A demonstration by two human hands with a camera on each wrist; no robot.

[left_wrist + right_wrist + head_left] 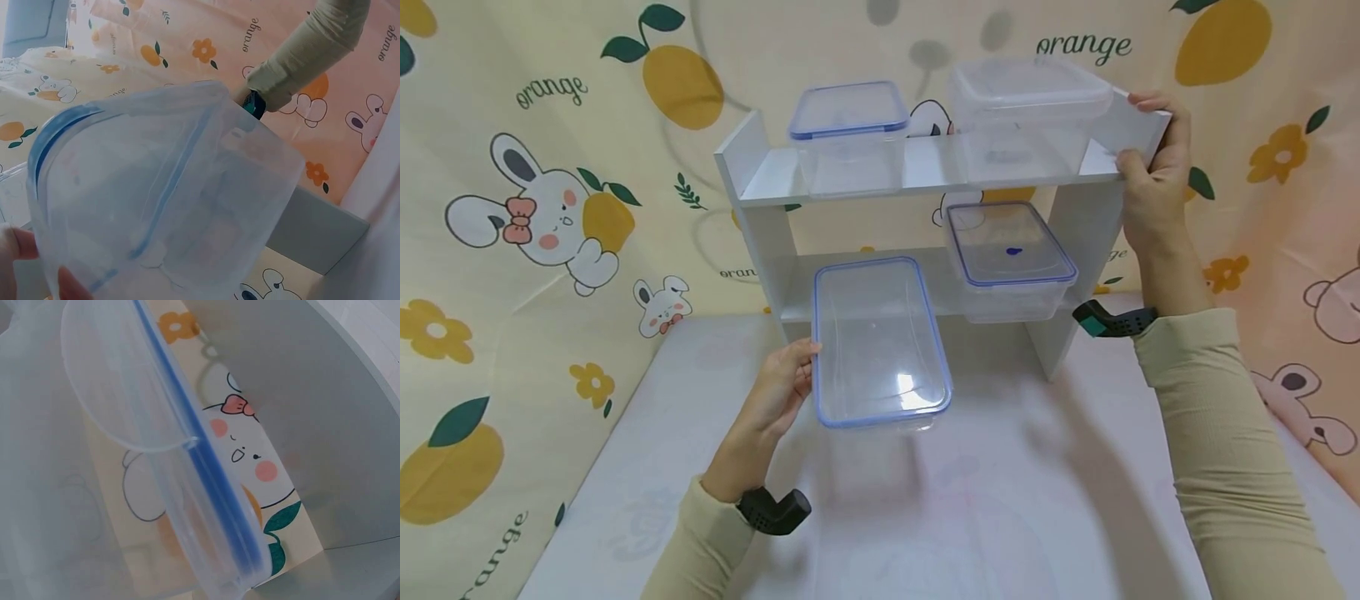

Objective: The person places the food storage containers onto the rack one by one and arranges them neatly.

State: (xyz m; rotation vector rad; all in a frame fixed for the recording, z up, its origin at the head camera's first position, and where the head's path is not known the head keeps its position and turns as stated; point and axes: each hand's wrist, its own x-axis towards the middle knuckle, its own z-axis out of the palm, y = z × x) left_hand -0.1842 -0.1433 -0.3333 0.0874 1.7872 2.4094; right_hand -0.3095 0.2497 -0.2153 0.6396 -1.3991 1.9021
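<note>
In the head view my left hand (775, 392) grips the left edge of a clear plastic food container (880, 342) with a blue-rimmed lid. The container is held up in front of the white shelf (928, 162), tilted so its lid faces the camera. Close up in the left wrist view, fingertips pinch the edge of that same container (125, 187). My right hand (1163, 187) holds the top of the shelf's right side panel, thumb in front. In the right wrist view a clear container with a blue seal (219, 500) stands beside a grey-white panel (300, 425).
On the top board stand a blue-lidded container (850, 137) and a larger one with a whitish lid (1030, 117). Another blue-rimmed container (1011, 258) sits on the middle board at the right, its front jutting out. A patterned cloth (572, 350) hangs behind the white table (985, 500).
</note>
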